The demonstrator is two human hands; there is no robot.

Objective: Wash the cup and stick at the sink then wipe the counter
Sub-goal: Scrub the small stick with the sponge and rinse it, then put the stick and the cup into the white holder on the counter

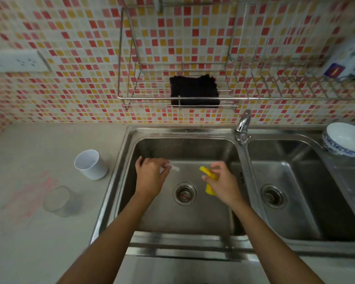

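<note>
- Our left hand (150, 175) pinches the small pale stick (173, 167) over the left side of the sink (193, 218).
- Our right hand (221, 181) grips a yellow sponge (208, 177), near the stick but not touching it.
- Our two hands are apart, above the drain (184, 193).
- The white cup (90, 163) stands upright on the counter (29, 152), just left of the sink.
- A clear glass (59, 199) stands nearer to us, beside a pink smear (35, 193).
- A blue pack (335, 71) with a red label sits at the top right; its words are too blurry to read.
- Dark marks (241, 177) on the sink wall are too small to read.
- A black cloth (194, 91) lies in the wire rack (148, 98).
</note>
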